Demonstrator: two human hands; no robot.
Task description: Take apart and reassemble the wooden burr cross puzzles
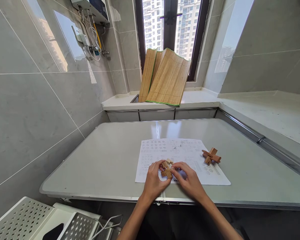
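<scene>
A wooden interlocking puzzle (167,172) of brown notched blocks is between my two hands, over a printed sheet (146,156). My left hand (153,180) curls round its left side, thumb along the bottom and fingers at the back. From the right, my right hand (190,181) pinches at the puzzle's edge with thumb and forefinger. A pale wooden piece (169,161) shows at the top, by the fingertips; whether it is joined to the rest I cannot tell. Some of the puzzle is covered by my fingers.
A second, reddish-brown wooden puzzle (212,156) lies at the sheet's right edge. The grey folding table (110,156) has a centre seam. Behind it, a bamboo mat (168,78) leans by the window. White perforated racks (27,213) stand at lower left.
</scene>
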